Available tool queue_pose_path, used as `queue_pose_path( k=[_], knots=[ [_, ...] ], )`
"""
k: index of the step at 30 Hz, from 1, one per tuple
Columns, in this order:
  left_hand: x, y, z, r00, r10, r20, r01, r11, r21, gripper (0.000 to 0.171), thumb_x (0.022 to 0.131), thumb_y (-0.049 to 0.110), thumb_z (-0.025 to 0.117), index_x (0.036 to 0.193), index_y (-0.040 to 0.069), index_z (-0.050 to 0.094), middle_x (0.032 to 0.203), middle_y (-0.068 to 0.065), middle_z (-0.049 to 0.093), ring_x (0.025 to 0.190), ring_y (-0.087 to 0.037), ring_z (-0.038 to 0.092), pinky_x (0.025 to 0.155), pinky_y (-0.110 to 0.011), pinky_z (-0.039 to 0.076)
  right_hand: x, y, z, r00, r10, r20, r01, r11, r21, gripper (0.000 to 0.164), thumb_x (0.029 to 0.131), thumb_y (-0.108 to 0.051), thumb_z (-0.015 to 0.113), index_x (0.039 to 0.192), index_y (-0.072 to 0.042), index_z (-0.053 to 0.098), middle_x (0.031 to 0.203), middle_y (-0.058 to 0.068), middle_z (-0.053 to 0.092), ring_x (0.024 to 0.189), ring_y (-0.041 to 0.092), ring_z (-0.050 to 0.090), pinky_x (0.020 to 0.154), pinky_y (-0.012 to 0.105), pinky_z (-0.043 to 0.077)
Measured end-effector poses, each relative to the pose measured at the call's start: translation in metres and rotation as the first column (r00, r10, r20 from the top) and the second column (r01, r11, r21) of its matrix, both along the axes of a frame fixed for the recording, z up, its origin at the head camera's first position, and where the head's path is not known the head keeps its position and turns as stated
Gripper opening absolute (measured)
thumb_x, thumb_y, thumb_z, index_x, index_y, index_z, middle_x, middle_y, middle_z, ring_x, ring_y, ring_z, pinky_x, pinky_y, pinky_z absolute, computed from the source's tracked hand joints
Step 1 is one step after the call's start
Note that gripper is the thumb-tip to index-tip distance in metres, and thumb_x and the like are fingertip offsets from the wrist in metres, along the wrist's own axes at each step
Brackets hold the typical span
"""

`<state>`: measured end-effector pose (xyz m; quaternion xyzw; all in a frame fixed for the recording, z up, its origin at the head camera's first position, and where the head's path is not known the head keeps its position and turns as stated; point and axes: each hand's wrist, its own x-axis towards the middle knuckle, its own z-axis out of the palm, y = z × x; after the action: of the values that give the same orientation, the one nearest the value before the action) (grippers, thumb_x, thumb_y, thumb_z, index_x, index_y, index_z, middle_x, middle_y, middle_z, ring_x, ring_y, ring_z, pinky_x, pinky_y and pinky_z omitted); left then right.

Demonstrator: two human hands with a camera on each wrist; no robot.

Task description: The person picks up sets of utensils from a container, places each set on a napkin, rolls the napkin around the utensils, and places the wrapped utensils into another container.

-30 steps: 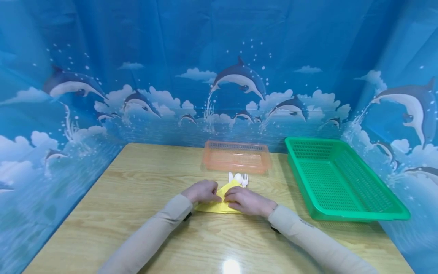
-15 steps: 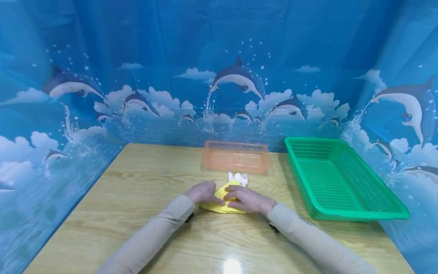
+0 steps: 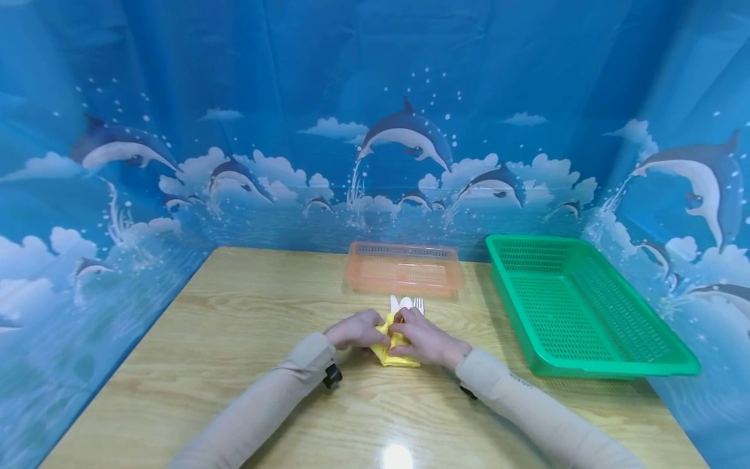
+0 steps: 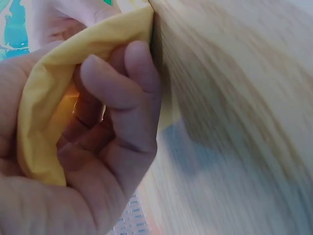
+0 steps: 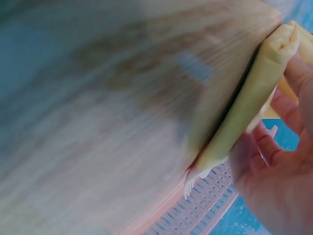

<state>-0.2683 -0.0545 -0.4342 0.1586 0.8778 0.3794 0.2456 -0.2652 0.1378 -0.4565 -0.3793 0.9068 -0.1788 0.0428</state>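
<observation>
A: Where do we find the folded yellow cloth [image 3: 394,359]?

B: Just below the centre of the frame, on the pale wood-grain tabletop [image 3: 269,286]. We see the left hand [image 3: 359,329] gripping it, fingers curled round a folded strip.

A: And the right hand [image 3: 430,340]?

B: Its thumb and fingers touch the cloth's other side; whether they pinch it, we cannot tell.

A: What do we see sticking out above the cloth?

B: The tips of a white knife [image 3: 394,303], a white spoon [image 3: 406,302] and a white fork [image 3: 418,304], side by side; their lower parts are hidden from us.

A: And around them?

B: Just above, we have a translucent orange rectangular plastic basket [image 3: 404,285]; at right, a larger green rectangular plastic basket [image 3: 571,312]. A blue dolphin-printed curtain [image 3: 316,78] fills the upper frame.
</observation>
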Motion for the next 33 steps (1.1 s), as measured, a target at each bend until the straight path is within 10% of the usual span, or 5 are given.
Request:
queue_pose_path(
  k=[12, 17, 26, 33],
  knots=[
    [-0.001, 0.013, -0.001, 1.000, -0.012, -0.022, 0.012, 1.000, 0.002, 0.013, 0.079, 0.008, 0.069, 0.070, 0.011, 0.059, 0.059, 0.002, 0.056, 0.046, -0.009, 0.049, 0.044, -0.020, 0.042, 0.004, 0.001, 0.000, 0.974, -0.083, -0.213, 0.076, 0.996, -0.043, 0.043, 0.076, -0.042, 0.082, 0.096, -0.010, 0.061, 0.093, 0.001, 0.045, 0.085, 0.015, 0.038, 0.067, 0.025, 0.039],
    [-0.001, 0.013, 0.000, 1.000, -0.015, -0.002, 0.015, 1.000, -0.001, 0.022, 0.081, 0.011, 0.071, 0.068, 0.013, 0.054, 0.058, 0.003, 0.050, 0.047, -0.010, 0.047, 0.045, -0.021, 0.042, 0.003, 0.003, -0.002, 0.995, -0.050, -0.091, 0.047, 0.998, -0.040, 0.026, 0.081, -0.036, 0.078, 0.077, -0.018, 0.061, 0.078, -0.007, 0.049, 0.072, 0.005, 0.041, 0.064, 0.019, 0.039],
    [0.001, 0.016, -0.001, 1.000, -0.002, 0.019, 0.000, 0.997, 0.082, 0.024, 0.082, 0.007, 0.063, 0.064, 0.015, 0.050, 0.056, 0.003, 0.050, 0.045, -0.010, 0.047, 0.046, -0.022, 0.044, -0.001, 0.003, 0.014, 0.986, -0.055, 0.157, 0.048, 0.998, 0.046, 0.031, 0.083, -0.035, 0.078, 0.093, -0.011, 0.062, 0.087, -0.001, 0.049, 0.075, 0.011, 0.041, 0.061, 0.021, 0.038],
    [0.005, 0.025, -0.003, 0.997, 0.060, 0.057, -0.068, 0.984, 0.163, 0.033, 0.085, 0.005, 0.060, 0.056, 0.015, 0.048, 0.050, 0.003, 0.047, 0.041, -0.010, 0.049, 0.042, -0.022, 0.044, -0.002, 0.005, 0.015, 0.984, -0.043, 0.170, 0.031, 0.997, 0.070, 0.040, 0.077, -0.041, 0.082, 0.097, -0.013, 0.062, 0.089, -0.003, 0.050, 0.078, 0.010, 0.042, 0.064, 0.022, 0.039]
  ],
)
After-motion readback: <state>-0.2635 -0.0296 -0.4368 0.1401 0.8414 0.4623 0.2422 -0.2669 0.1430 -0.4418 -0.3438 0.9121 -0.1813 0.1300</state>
